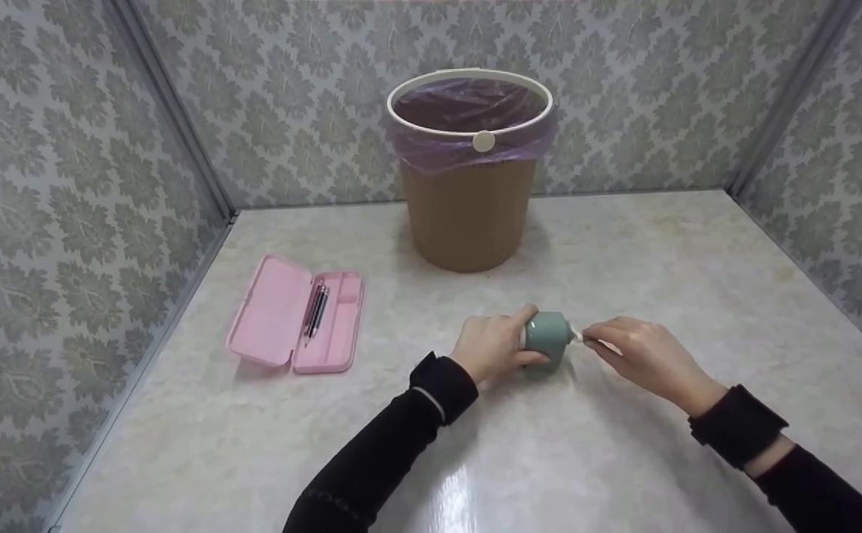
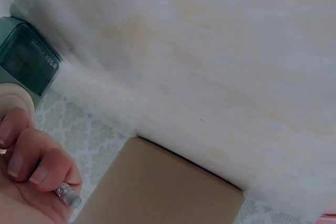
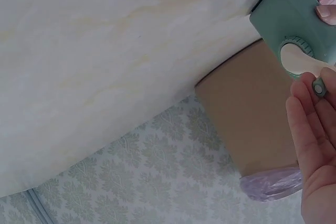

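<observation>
A green crank pencil sharpener point(image 1: 547, 331) stands between my hands on the table. My left hand point(image 1: 492, 344) grips its left side. The left wrist view shows the sharpener's dark see-through drawer point(image 2: 30, 59) and round cream front point(image 2: 16, 99). Below it, the curled left fingers also hold a pencil point(image 2: 69, 195), of which just the metal-banded end sticks out; its tip is hidden. At the sharpener's right, my right hand point(image 1: 642, 349) pinches the end of the cream crank point(image 3: 300, 60). The crank's small green knob point(image 3: 318, 87) shows between those fingers.
An open pink pencil case point(image 1: 336, 348) lies at the left, with a few dark pencils point(image 1: 317, 312) inside. A brown bin point(image 1: 468, 215) with a purple liner point(image 1: 438, 155) stands at the back, near the patterned wall point(image 1: 312, 111). Patterned panels also flank the table point(image 1: 201, 444).
</observation>
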### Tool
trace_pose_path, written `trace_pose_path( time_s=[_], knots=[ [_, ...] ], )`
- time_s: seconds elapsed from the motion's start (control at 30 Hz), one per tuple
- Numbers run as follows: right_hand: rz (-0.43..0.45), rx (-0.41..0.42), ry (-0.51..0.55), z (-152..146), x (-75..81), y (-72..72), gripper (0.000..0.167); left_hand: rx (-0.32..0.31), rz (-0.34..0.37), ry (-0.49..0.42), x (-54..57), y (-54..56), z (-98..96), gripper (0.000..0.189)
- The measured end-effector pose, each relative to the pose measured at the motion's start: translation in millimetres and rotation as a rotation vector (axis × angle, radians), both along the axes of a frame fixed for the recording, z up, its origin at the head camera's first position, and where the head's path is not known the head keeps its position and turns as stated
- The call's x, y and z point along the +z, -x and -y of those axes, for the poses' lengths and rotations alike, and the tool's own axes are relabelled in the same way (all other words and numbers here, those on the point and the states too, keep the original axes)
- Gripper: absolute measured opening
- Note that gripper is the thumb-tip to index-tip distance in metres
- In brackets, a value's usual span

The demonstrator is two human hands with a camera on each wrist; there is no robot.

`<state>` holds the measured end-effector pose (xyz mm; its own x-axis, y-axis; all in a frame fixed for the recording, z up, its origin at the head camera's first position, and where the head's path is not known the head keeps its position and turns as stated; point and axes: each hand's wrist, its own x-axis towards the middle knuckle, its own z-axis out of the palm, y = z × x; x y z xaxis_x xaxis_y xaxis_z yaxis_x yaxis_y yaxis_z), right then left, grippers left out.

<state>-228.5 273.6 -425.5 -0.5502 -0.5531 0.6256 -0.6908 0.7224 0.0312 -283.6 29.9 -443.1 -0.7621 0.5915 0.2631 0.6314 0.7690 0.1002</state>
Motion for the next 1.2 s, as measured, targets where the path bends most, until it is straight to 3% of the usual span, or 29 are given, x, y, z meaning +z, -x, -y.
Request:
trace_pose_path(
  time_s=[0.57, 0.9, 1.2],
  knots=[
    [0.083, -0.070, 0.032, 4, 12.0, 12.9, 0.018, -0.010, -0.075, 0.016, -3.1, 2.9, -0.7, 0.068],
    [0.149, -0.133, 0.026, 8, 14.6, 25.0, 0.015, -0.017, -0.045, 0.001, -4.1, 1.2, -0.9, 0.068],
    [0.150, -0.176, 0.012, 12, 15.4, 27.0, 0.016, 0.000, -0.076, 0.018, -4.7, 2.2, -0.2, 0.069]
  ],
)
